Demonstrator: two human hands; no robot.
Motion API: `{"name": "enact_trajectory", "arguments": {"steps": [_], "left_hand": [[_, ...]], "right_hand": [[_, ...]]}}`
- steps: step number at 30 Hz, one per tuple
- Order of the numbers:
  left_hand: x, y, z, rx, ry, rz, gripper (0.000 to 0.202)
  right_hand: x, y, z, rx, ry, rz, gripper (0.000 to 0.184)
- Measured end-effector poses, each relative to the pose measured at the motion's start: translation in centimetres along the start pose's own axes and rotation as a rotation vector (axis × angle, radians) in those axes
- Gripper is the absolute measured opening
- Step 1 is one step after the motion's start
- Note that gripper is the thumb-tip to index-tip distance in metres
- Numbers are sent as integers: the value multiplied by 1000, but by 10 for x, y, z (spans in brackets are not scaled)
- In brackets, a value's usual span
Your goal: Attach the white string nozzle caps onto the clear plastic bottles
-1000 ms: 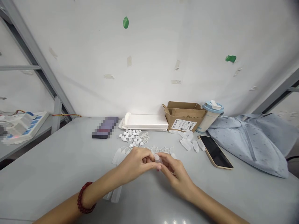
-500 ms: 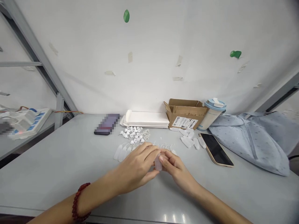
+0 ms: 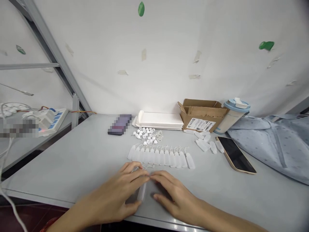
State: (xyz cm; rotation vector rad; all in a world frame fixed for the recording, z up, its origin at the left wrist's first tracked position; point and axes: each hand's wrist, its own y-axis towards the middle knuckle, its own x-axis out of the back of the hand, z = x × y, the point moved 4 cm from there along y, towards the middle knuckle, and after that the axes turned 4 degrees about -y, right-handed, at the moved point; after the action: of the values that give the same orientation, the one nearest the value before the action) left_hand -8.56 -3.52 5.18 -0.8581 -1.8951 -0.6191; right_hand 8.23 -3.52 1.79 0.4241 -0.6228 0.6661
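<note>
In the head view, both hands were low over the front edge of the grey worktop [image 3: 89,154], near its middle. The left hand [image 3: 124,190] was partly open and palm down, its fingers arched over a translucent tube [image 3: 142,192] that lay near the front edge, its length running toward the back. The thumb was at the tube's near end and the fingers at its far end, where a white cord [image 3: 150,166] showed; whether they gripped it could not be told. The right hand [image 3: 173,193] was half open, thumb well apart from the bent fingers, with nothing visible in its grasp; its fingertips met or nearly met those of the left.

Just beyond the hands, a row of translucent tags [image 3: 160,157] with cord loops lay side by side, parallel to the back edge. Behind them were small white caps [image 3: 146,133] and, just to their right, a little heap of cords [image 3: 158,136]. Along the back edge stood a stack of white packets [image 3: 160,120], an open cardboard box [image 3: 205,114] and a blue-lidded cup [image 3: 230,119]. Loose translucent pieces [image 3: 204,145] lay before the box, near a phone [image 3: 236,154] toward the right edge.
</note>
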Motion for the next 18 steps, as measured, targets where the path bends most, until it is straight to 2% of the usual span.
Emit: {"name": "enact_trajectory", "arguments": {"steps": [18], "left_hand": [[1, 1, 11, 60, 6, -16, 41]], "right_hand": [[-6, -1, 3, 54, -215, 136, 53]]}}
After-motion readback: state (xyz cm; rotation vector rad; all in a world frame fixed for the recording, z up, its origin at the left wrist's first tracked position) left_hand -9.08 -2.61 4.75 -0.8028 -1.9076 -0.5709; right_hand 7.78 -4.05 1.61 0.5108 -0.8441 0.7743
